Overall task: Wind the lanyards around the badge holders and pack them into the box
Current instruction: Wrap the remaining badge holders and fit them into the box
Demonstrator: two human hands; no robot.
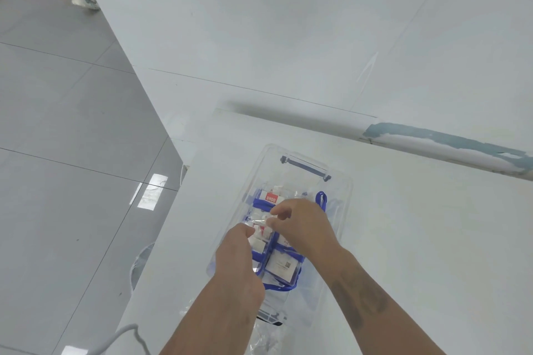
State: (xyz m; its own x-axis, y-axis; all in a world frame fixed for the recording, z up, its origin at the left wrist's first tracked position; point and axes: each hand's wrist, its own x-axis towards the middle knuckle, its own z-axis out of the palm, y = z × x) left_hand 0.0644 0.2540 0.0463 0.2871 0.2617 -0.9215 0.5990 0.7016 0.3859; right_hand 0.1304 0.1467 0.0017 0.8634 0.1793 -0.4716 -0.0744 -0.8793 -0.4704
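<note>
White tabletop (403, 239); packing step: both hands, left hand (239, 265) and right hand (302, 228), pinch a clear badge holder (259, 222) over the transparent box (343, 190); next, judged: seat it flat among blue lanyards (320, 202).

**Room round the box**

Worktop (418, 239) bare to the right of the clear box (343, 210) & toward the far edge: free passage there. Box sits near worktop's left edge, little room that side. Inside, badge holders (284, 264) w/ blue lanyards (320, 199) fill the floor; both hands over the opening.

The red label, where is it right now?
In the head view the red label lies inside the clear box, just beyond the right hand.
</note>
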